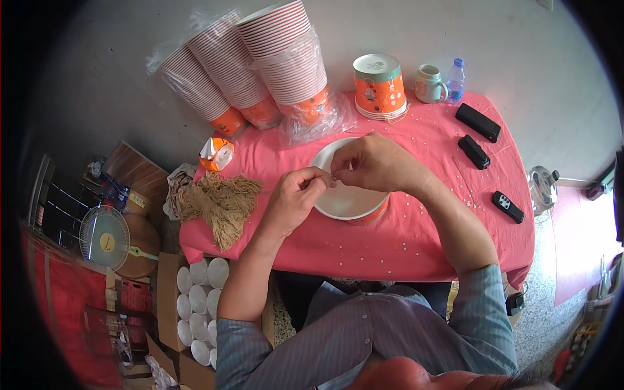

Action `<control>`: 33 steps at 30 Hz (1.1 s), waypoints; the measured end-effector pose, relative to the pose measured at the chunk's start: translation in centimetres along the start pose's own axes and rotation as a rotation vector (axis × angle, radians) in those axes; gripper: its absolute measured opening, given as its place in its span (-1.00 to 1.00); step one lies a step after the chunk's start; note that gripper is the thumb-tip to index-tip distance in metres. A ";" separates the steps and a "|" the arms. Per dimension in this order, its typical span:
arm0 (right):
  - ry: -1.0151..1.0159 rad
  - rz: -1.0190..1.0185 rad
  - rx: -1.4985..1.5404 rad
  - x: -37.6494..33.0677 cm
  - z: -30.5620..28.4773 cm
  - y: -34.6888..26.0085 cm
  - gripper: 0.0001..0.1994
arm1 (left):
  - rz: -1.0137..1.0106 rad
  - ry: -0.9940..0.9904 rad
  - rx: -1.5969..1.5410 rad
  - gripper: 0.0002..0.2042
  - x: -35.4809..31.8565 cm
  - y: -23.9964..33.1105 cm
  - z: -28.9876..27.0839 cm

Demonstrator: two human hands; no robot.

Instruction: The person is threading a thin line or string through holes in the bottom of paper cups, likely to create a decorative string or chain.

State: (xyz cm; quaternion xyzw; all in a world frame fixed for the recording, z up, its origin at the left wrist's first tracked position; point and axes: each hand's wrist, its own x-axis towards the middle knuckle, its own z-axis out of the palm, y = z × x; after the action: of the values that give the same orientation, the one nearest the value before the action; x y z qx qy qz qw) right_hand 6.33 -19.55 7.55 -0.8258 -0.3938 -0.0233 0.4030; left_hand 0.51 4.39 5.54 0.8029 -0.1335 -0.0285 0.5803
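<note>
A paper bucket (344, 207) with a white inside and an orange outer wall stands mouth up on the table in front of me. My left hand (296, 195) and my right hand (374, 162) meet over its opening, thumbs and fingers pinched together. Something tiny shows between the fingertips, too small to name. Left of my left hand lies a loose bundle of tan strings (224, 205). An upside-down paper bucket (378, 91), orange and green, stands at the back with a thin cord by its rim.
Tall nested stacks of paper buckets (286, 58) in clear plastic lean at the back left, near a tissue pack (216, 154). A mug (429, 84), a bottle (456, 81) and black devices (478, 123) sit at right. Small white bits dot the pink tablecloth (312, 250). A carton (170, 302) of white cups is beside me.
</note>
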 end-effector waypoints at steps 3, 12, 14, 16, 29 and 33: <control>0.007 0.007 0.000 0.0 0.0 0.1 -0.89 | -0.036 0.010 -0.044 -0.78 -0.2 0.6 0.1; -0.020 0.015 -0.020 -0.2 0.1 0.4 -0.90 | -0.061 0.013 -0.143 -0.79 -0.3 0.3 -0.3; -0.028 0.014 -0.037 -0.1 0.3 0.5 -0.89 | -0.044 0.028 -0.169 -0.80 -0.4 0.1 -0.5; -0.041 0.022 -0.044 -0.1 0.2 0.6 -0.89 | -0.086 0.024 -0.202 -0.80 -0.4 -0.3 -0.7; -0.126 0.101 -0.055 0.3 -0.2 1.5 -0.87 | -0.054 0.119 -0.374 -0.79 -0.9 -0.6 -0.1; -0.145 0.077 -0.048 0.3 -0.2 1.9 -0.86 | -0.028 0.157 -0.397 -0.79 -1.2 -0.9 -0.1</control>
State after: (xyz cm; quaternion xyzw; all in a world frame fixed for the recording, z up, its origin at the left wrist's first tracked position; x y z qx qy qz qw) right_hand 7.88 -20.16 6.59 -0.8494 -0.3891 0.0426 0.3539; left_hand -0.46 5.05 4.56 0.6743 -0.0686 0.0006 0.7353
